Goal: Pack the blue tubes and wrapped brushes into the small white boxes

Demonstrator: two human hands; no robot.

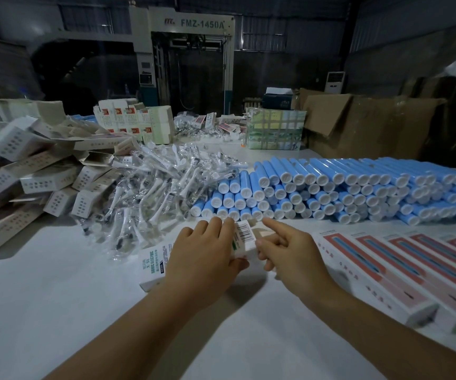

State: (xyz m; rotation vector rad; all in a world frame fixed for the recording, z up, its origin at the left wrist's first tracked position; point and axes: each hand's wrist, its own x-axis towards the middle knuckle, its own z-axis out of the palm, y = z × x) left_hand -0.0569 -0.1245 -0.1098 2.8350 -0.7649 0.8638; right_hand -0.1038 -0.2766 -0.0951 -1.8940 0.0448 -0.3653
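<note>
Both hands work one small white box (244,238) on the table (57,311): left hand (204,259) grips its body, right hand (289,249) fingers its end flap, holding nothing. Brace it firmly, tuck squarely; blue tubes (331,187) and wrapped brushes (152,187) lie just beyond.

Left hand (207,256) grips a small white box (244,238) above the white table (57,311), barcode face up; right hand (289,249) touches the box's right end, index finger extended; behind the box, stacked blue tubes (331,187); left of these, wrapped brushes (150,187); right of the box, flat printed cartons (385,264).
</note>
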